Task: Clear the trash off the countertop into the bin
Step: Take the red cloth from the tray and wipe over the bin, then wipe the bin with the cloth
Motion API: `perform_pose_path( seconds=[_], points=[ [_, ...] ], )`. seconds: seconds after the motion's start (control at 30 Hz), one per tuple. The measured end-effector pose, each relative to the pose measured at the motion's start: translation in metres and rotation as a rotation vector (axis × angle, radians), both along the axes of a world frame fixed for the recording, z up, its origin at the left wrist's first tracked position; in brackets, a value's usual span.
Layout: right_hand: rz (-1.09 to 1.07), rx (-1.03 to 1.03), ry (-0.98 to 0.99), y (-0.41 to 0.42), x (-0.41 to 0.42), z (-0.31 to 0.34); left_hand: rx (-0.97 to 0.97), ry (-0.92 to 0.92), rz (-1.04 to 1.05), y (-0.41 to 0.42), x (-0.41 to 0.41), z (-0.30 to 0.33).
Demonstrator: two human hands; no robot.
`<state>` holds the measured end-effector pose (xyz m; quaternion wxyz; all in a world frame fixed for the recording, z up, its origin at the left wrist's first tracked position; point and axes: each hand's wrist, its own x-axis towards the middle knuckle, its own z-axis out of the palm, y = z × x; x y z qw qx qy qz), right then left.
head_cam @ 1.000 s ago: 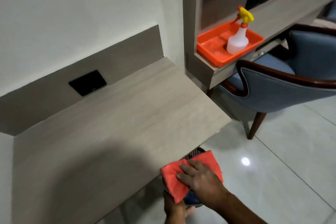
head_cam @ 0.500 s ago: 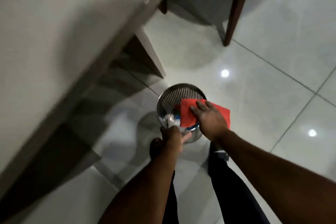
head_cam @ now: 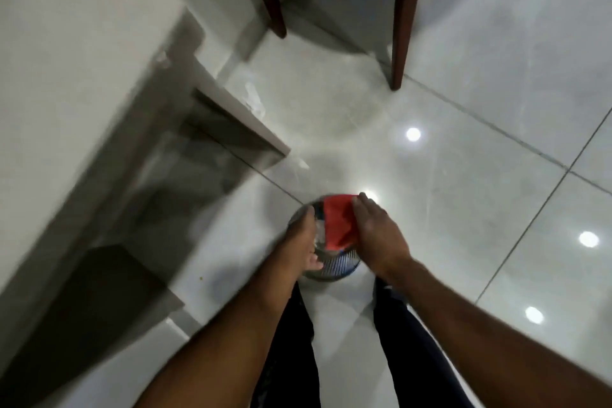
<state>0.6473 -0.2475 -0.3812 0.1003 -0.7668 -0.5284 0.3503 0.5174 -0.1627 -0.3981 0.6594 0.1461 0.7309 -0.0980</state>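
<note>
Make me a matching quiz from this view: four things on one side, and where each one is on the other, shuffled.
Things
1. red cloth
2. bin
3. chair
4. left hand

Places
A. at the top of the view, on dark wooden legs
B. on the bin's left rim
C. under the right hand, over the bin's opening
D. on the floor tiles, in front of the person's legs

Pairs: 1-C, 2-D, 3-A, 4-B

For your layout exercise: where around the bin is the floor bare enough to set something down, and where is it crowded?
Bare tile lies right of the bin, and between bin and chair legs. Crowded: the bin mouth, covered by the left hand, right hand and red cloth.
</note>
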Motion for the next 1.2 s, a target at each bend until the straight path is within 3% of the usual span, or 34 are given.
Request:
perform_pose_path(
  seconds=[0.13, 0.27, 0.33, 0.4, 0.57, 0.67, 0.73, 0.87, 1.03, 1.2],
  points=[
    [-0.076, 0.171, 0.080, 0.003, -0.009, 0.120, 0.374, -0.147, -0.194, 0.029, 0.032, 0.134],
    [-0.156, 0.416, 0.080, 0.020, -0.002, 0.223, 0.884, -0.204, -0.594, 0.075, 0.047, 0.287],
    [-0.076, 0.490, 0.168, 0.040, -0.001, 0.269, 1.070, -0.274, -0.765, 0.111, 0.046, 0.364],
    [-0.052, 0.451, 0.364, 0.071, 0.003, 0.299, 1.120, -0.362, -0.872, 0.152, 0.042, 0.426],
    [-0.346, 0.299, 1.255, 0.206, 0.025, 0.363, 1.021, -0.590, -1.007, 0.274, 0.026, 0.535],
    [-0.428, 0.290, 1.452, 0.290, 0.027, 0.378, 1.117, -0.480, -0.977, 0.365, 0.019, 0.559],
    [-0.532, 0.364, 1.409, 0.341, 0.029, 0.381, 1.213, -0.306, -0.968, 0.426, 0.017, 0.553],
    [-0.774, 0.443, 1.096, 0.446, 0.033, 0.374, 1.355, 0.050, -1.016, 0.528, 0.024, 0.502],
    [-0.946, 0.381, 0.554, 0.524, 0.028, 0.354, 1.369, 0.042, -0.911, 0.577, 0.045, 0.426],
    [-0.887, 0.211, 0.359, 0.545, 0.018, 0.339, 1.426, 0.239, -1.078, 0.556, 0.034, 0.374]
  ],
)
